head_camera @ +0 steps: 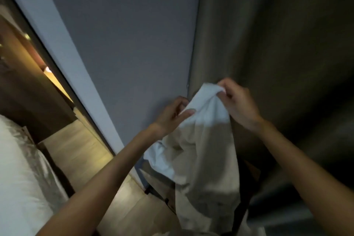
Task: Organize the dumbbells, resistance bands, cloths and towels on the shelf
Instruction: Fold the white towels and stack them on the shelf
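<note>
A large white cloth [203,151] hangs in front of me, held up by its top edge in both hands. My left hand [172,113] pinches the upper left part of the cloth between thumb and fingers. My right hand [237,99] grips the bunched top corner a little higher and to the right. The cloth drapes down past a dark shelf frame [241,207], most of which it hides. No dumbbells or resistance bands are visible.
A grey wall [124,44] stands straight ahead, and a dark olive curtain [277,44] hangs on the right. A bed with white bedding [17,168] lies at the lower left, beside a strip of wooden floor [76,151].
</note>
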`<action>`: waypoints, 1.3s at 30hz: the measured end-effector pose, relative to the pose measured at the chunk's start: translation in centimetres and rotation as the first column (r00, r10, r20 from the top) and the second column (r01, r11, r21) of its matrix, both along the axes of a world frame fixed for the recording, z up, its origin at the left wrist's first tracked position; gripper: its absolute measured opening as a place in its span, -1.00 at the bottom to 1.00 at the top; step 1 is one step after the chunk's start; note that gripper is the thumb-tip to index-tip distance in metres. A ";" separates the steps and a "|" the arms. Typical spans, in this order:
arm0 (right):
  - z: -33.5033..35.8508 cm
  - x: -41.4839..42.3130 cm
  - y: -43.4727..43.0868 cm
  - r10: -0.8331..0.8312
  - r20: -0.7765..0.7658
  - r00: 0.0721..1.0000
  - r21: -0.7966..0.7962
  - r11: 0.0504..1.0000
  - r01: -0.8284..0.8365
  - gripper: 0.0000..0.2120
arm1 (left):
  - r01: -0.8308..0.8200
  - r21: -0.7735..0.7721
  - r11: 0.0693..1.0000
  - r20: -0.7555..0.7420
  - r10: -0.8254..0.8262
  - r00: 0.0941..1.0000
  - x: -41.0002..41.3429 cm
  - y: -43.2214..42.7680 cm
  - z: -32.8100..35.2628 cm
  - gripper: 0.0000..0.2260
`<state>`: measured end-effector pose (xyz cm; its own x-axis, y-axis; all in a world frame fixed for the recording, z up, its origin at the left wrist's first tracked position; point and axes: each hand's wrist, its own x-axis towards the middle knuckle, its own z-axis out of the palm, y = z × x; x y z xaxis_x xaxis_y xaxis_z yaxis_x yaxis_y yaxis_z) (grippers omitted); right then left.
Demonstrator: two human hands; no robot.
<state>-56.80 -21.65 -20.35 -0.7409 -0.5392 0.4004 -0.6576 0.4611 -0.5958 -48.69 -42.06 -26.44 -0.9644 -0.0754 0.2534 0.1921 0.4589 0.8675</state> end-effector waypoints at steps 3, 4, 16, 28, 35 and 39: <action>5.3 -0.7 0.8 -0.058 0.009 0.998 -0.336 0.940 0.058 -0.97 | 0.079 -0.117 0.990 -0.036 -0.084 0.996 -1.7 0.1 1.3 -0.76; 7.2 -0.8 1.1 -0.082 -0.004 0.997 -0.426 0.902 0.073 -0.97 | 0.052 -0.187 0.981 -0.057 -0.063 0.996 -2.6 0.1 1.4 -0.73; 17.4 -2.4 7.7 -0.281 -0.051 0.958 -0.762 0.631 0.145 -0.96 | -0.085 -0.207 0.975 0.262 0.139 0.955 -9.5 1.4 2.3 -0.40; 11.2 -4.6 6.7 -0.192 0.105 0.976 -0.361 0.907 0.218 -0.83 | -0.218 0.224 0.950 -0.050 0.234 0.971 -10.0 5.5 17.5 -0.87; 10.2 -2.5 3.7 0.064 0.222 0.973 -0.136 0.990 -0.035 -0.73 | 0.021 -0.016 1.000 -0.247 -0.025 0.969 -8.1 7.7 19.9 -0.91; 10.1 -2.7 3.8 -0.082 0.184 0.980 -0.130 0.986 0.107 -0.85 | -0.053 -0.164 0.985 -0.377 -0.013 0.926 -7.8 6.9 19.5 -0.89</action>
<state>-59.47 -17.84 -10.27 -0.8517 -0.4115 0.3243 -0.4933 0.4211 -0.7612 -56.52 -35.18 -6.91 -0.7943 -0.0182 0.6073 0.4780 0.5982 0.6431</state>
